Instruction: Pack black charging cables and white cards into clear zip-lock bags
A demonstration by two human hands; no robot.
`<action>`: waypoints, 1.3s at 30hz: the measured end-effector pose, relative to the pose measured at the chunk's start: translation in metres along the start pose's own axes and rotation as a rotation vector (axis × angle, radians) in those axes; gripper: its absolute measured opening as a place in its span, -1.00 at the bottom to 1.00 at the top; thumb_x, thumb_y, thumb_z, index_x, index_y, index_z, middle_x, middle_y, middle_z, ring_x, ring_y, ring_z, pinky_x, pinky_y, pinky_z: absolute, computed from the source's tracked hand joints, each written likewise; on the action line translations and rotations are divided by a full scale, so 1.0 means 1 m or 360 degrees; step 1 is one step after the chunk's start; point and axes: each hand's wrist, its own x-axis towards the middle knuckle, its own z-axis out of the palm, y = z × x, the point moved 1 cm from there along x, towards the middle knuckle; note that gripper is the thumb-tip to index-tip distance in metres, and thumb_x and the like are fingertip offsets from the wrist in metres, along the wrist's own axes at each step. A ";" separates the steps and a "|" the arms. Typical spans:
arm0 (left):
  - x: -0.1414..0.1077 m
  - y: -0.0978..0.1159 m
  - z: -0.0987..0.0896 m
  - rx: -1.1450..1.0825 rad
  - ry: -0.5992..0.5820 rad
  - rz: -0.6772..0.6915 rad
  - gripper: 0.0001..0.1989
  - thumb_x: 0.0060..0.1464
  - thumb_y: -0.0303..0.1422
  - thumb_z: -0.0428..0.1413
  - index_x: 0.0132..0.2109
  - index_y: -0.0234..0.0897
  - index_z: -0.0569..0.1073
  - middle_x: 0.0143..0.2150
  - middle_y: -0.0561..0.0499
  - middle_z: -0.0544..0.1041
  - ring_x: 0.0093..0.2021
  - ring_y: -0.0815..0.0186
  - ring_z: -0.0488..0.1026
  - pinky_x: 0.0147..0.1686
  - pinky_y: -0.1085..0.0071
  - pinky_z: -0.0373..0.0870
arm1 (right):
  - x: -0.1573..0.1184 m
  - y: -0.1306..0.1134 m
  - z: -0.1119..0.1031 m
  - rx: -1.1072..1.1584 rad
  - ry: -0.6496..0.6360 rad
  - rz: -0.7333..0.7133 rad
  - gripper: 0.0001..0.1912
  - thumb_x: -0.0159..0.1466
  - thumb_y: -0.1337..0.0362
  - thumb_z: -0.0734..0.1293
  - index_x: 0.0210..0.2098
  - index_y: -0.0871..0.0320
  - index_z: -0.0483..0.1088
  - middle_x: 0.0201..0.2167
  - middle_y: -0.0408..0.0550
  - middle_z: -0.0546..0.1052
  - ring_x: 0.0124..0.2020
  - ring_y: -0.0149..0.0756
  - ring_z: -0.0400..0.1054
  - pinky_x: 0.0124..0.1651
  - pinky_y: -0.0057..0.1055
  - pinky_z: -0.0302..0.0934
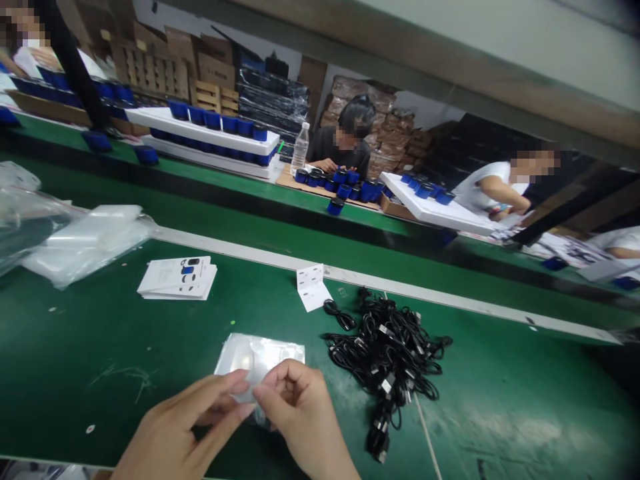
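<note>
My left hand (187, 420) and my right hand (303, 407) meet at the front of the green table, fingertips close together. Both pinch a small clear plastic bag (246, 395) between thumb and fingers. Just beyond and beneath them lies a pile of clear plastic bags (285, 349), partly hidden by my hands. To the right of my right hand is a heap of coiled black USB cables (385, 340). A single black cable (340, 316) lies beside a folded white leaflet (313, 288). Farther left rests a stack of printed leaflets (176, 279).
Larger clear plastic bags (95, 233) are piled at the left. A pale strip (240, 251) borders the green conveyor (280, 233). Across it, several people work among blue-and-black cup-shaped items (335, 206), white foam trays (200, 131) and a plastic bottle (300, 150). An overhead beam crosses the top.
</note>
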 end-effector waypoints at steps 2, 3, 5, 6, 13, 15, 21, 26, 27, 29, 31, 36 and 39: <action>-0.001 0.005 0.005 0.0052 -0.0274 0.0058 -0.74 -0.03 -0.10 0.18 -0.18 0.02 0.59 -0.35 0.11 0.66 -0.39 0.29 0.60 -0.41 0.62 0.48 | 0.001 -0.002 0.004 0.0072 -0.0081 0.0032 -0.60 0.01 -0.01 0.44 -0.53 0.22 0.35 -0.70 -0.25 0.32 -0.66 -0.55 0.16 -0.56 -0.58 0.08; -0.001 0.008 0.006 0.0055 -0.0362 0.0069 -0.74 0.01 -0.10 0.14 -0.16 0.02 0.59 -0.34 0.11 0.66 -0.37 0.29 0.60 -0.41 0.63 0.46 | 0.001 -0.003 0.005 0.0091 -0.0120 0.0049 -0.56 0.00 -0.05 0.44 -0.52 0.23 0.37 -0.69 -0.22 0.36 -0.65 -0.54 0.20 -0.53 -0.57 0.13; -0.001 0.014 0.008 -0.0001 -0.0397 0.0009 -0.72 0.02 -0.08 0.12 -0.17 -0.02 0.60 -0.35 0.10 0.65 -0.37 0.29 0.60 -0.42 0.62 0.45 | 0.000 -0.005 0.004 0.0102 -0.0175 0.0076 -0.52 0.00 -0.11 0.42 -0.50 0.25 0.39 -0.65 -0.16 0.41 -0.62 -0.52 0.25 -0.48 -0.55 0.19; -0.001 0.017 0.008 -0.0045 -0.0396 -0.0045 -0.71 0.00 -0.07 0.13 -0.19 -0.04 0.60 -0.38 0.09 0.65 -0.38 0.28 0.59 -0.43 0.61 0.44 | 0.000 -0.006 0.004 0.0097 -0.0190 0.0082 -0.51 0.00 -0.11 0.42 -0.49 0.26 0.40 -0.64 -0.15 0.42 -0.62 -0.52 0.25 -0.47 -0.54 0.21; -0.003 0.038 0.010 -0.0107 -0.0395 -0.0251 -0.60 -0.03 0.02 0.08 -0.31 -0.19 0.59 -0.52 0.06 0.57 -0.48 0.29 0.48 -0.52 0.54 0.35 | -0.003 -0.003 0.000 -0.0001 -0.0203 -0.0048 -0.77 0.05 0.18 0.42 -0.50 0.25 0.42 -0.64 -0.16 0.43 -0.60 -0.47 0.29 -0.47 -0.53 0.19; -0.001 0.039 0.010 0.0013 -0.0409 -0.0208 -0.61 -0.01 0.00 0.06 -0.42 -0.22 0.55 -0.59 0.07 0.47 -0.54 0.34 0.38 -0.57 0.55 0.29 | -0.002 0.000 0.000 -0.0059 -0.0163 -0.0101 -0.85 0.04 0.27 0.41 -0.50 0.24 0.43 -0.62 -0.13 0.46 -0.58 -0.43 0.31 -0.46 -0.51 0.19; 0.002 0.040 0.013 0.0100 -0.0397 -0.0114 -0.63 0.05 -0.06 -0.01 -0.46 -0.20 0.51 -0.59 0.08 0.47 -0.53 0.33 0.41 -0.55 0.57 0.31 | -0.004 -0.002 -0.002 -0.0350 -0.0085 -0.0252 -0.93 0.09 0.37 0.32 -0.52 0.21 0.39 -0.63 -0.19 0.41 -0.59 -0.45 0.27 -0.50 -0.55 0.14; 0.009 0.043 0.017 -0.0053 -0.0319 -0.0057 -0.73 -0.01 -0.16 0.08 -0.55 -0.19 0.45 -0.61 0.11 0.48 -0.57 0.33 0.42 -0.56 0.56 0.33 | -0.015 0.002 0.002 -0.0774 0.0235 -0.0614 -0.89 0.17 0.34 0.30 -0.27 0.15 0.40 -0.36 -0.08 0.49 -0.34 -0.30 0.40 -0.25 -0.45 0.27; 0.010 0.043 0.018 -0.0070 -0.0322 -0.0039 -0.74 -0.02 -0.17 0.08 -0.56 -0.18 0.44 -0.61 0.11 0.48 -0.57 0.33 0.42 -0.57 0.56 0.33 | -0.016 0.005 0.003 -0.0786 0.0264 -0.0666 -0.79 0.16 0.32 0.32 -0.18 0.13 0.39 -0.30 -0.06 0.50 -0.29 -0.27 0.41 -0.20 -0.42 0.28; 0.011 0.045 0.021 -0.0102 -0.0320 0.0002 -0.74 -0.01 -0.18 0.08 -0.57 -0.18 0.43 -0.61 0.11 0.48 -0.57 0.34 0.42 -0.56 0.55 0.34 | -0.018 0.009 0.005 -0.0794 0.0238 -0.0723 -0.67 0.16 0.31 0.35 -0.06 0.09 0.38 -0.23 -0.04 0.53 -0.24 -0.21 0.43 -0.16 -0.39 0.29; 0.011 0.046 0.024 -0.0158 -0.0295 0.0021 -0.74 0.00 -0.16 0.07 -0.54 -0.18 0.43 -0.61 0.11 0.47 -0.57 0.34 0.41 -0.55 0.55 0.34 | -0.017 0.009 0.006 -0.0838 0.0204 -0.0772 -0.71 0.23 0.31 0.28 -0.05 0.06 0.40 -0.22 -0.04 0.55 -0.23 -0.20 0.45 -0.17 -0.40 0.29; 0.007 0.042 0.028 -0.0222 -0.0244 -0.0002 -0.69 0.02 -0.12 0.03 -0.56 -0.18 0.38 -0.62 0.11 0.42 -0.59 0.36 0.38 -0.58 0.55 0.30 | -0.011 0.002 0.006 -0.1393 0.0281 -0.1136 -0.70 0.31 0.39 0.08 -0.29 0.15 0.43 -0.48 -0.06 0.52 -0.48 -0.27 0.42 -0.41 -0.43 0.21; 0.006 0.031 0.027 -0.0022 -0.0186 0.0085 -0.67 0.06 -0.18 -0.01 -0.59 -0.19 0.35 -0.66 0.13 0.36 -0.62 0.39 0.32 -0.60 0.55 0.24 | -0.009 0.001 0.010 -0.1918 0.0550 -0.1456 -0.63 0.29 0.43 0.06 -0.58 0.14 0.31 -0.66 -0.10 0.38 -0.64 -0.29 0.28 -0.51 -0.36 0.04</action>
